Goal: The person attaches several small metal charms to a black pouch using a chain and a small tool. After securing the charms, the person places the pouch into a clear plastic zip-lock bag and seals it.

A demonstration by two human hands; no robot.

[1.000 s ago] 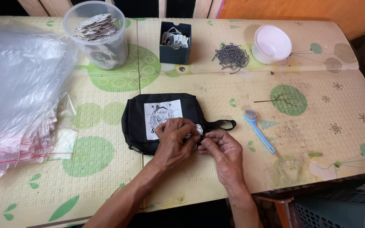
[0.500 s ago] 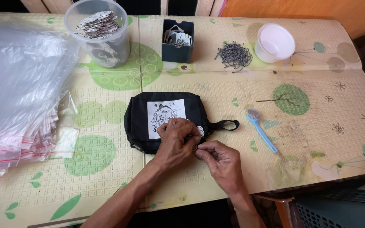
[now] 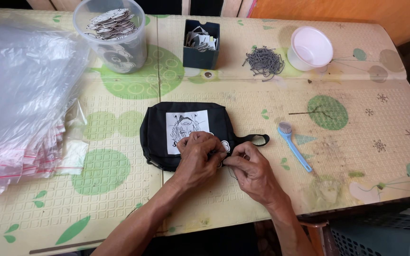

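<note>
A person sits at a table (image 3: 262,199) covered in a pale yellow mat with green circles and leaf shapes. Both bare hands work close together at the near edge of a small black pouch (image 3: 155,132) that lies flat near the middle of the table, a little toward the person. The pouch has a white square picture on its front and a black loop (image 3: 255,139) sticking out from its right end.

The left hand (image 3: 198,154) rests on the pouch's lower right corner, fingers curled inward and pinched. The right hand (image 3: 250,168) lies just beside it, its thumb and forefinger pinched against the left fingertips. Between them is a small white charm (image 3: 224,148), mostly hidden; I cannot tell which hand actually holds it.

Just right of the pouch lies a light blue brush (image 3: 294,147), its head pointing away from the person. On the far side of the table stand a clear tub (image 3: 115,50) filled with round printed discs, a dark blue box (image 3: 200,54) holding small tags, a loose heap of short metal bead chains (image 3: 263,61), and a white cup (image 3: 310,47). A tall stack of clear plastic bags (image 3: 20,95) with red sealing strips covers the left end of the table.
</note>
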